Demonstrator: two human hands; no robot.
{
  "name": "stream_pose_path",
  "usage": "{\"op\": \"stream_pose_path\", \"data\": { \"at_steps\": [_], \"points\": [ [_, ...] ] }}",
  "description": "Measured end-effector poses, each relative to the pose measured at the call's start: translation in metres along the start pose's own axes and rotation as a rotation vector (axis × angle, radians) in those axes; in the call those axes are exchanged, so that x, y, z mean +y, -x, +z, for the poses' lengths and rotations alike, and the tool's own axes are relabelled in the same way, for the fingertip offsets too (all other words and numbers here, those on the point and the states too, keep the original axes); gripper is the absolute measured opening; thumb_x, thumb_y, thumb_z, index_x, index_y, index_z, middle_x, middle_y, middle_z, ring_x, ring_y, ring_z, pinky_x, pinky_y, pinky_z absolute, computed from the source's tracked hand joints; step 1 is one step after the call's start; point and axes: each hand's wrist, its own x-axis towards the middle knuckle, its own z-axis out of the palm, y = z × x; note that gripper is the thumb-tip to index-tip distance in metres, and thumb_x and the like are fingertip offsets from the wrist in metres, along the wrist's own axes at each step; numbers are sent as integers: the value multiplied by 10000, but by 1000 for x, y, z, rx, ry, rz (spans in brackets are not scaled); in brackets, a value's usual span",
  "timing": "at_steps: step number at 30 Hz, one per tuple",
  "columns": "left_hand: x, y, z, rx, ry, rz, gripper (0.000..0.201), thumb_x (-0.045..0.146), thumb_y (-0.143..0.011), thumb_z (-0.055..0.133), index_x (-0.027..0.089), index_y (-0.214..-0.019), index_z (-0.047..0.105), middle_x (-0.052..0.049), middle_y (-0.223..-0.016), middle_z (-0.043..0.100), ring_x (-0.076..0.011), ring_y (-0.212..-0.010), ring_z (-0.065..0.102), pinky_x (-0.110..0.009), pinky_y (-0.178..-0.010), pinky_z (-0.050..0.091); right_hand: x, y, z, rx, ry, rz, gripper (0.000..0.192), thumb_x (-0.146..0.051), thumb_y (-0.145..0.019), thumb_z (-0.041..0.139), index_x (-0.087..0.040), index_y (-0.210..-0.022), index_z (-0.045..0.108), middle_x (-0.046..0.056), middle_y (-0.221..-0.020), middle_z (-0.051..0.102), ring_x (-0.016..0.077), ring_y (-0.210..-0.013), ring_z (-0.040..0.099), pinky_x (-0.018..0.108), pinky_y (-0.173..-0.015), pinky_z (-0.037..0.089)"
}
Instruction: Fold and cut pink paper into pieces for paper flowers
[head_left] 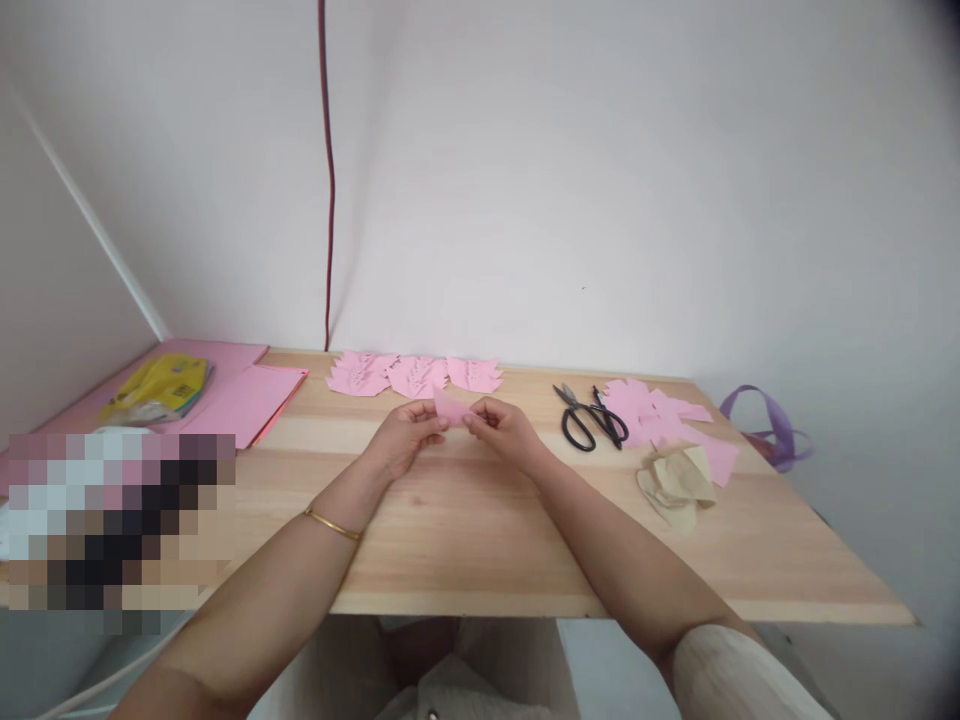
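Between my two hands, above the middle of the table, is a small piece of pink paper. My left hand pinches its left side between thumb and fingers. On the other side, my right hand grips the right edge the same way. Just beyond my hands lie several cut pink paper pieces with jagged edges, in a row near the wall. Black-handled scissors rest to the right, their blades pointing toward the wall, with a dark pen-like item beside them.
Pink paper scraps and a crumpled beige paper lie at the right. A purple ribbon hangs by the table's right edge. Pink sheets and a yellow package are at the left, near a blurred-out area. A dark red cord runs down the wall.
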Motion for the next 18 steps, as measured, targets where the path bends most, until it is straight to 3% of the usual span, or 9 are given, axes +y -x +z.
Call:
{"op": "stream_pose_path", "data": {
  "at_steps": [4,10,13,18],
  "points": [
    [1,0,2,38,-113,88,225,259,-531,794,136,-617,627,19,-548,576,-70,-496,479,-208,-520,381,1,-1,-1,-42,-58,34,260,-436,-794,559,-179,-754,573,-4,-630,575,106,-563,504,233,-551,393],
    [2,-2,0,167,-230,109,260,286,-528,792,142,-556,576,28,-482,544,-75,-467,458,-208,-497,343,-2,-3,-4,5,-4,88,279,-438,-786,557,-172,-705,573,2,-618,598,101,-551,516,225,-549,396],
    [-1,-5,-3,166,-271,120,259,294,-566,770,144,-555,559,32,-462,529,-72,-456,442,-203,-488,329,-2,-3,-6,27,36,77,293,-430,-805,530,-169,-677,563,0,-608,587,97,-551,504,223,-553,385],
    [-4,-5,-3,136,-167,123,271,268,-559,770,157,-594,526,34,-509,560,-84,-492,486,-207,-529,370,-3,-4,-5,3,-159,60,273,-425,-747,611,-167,-835,591,-6,-694,583,98,-599,508,227,-589,404]
  ]
}}
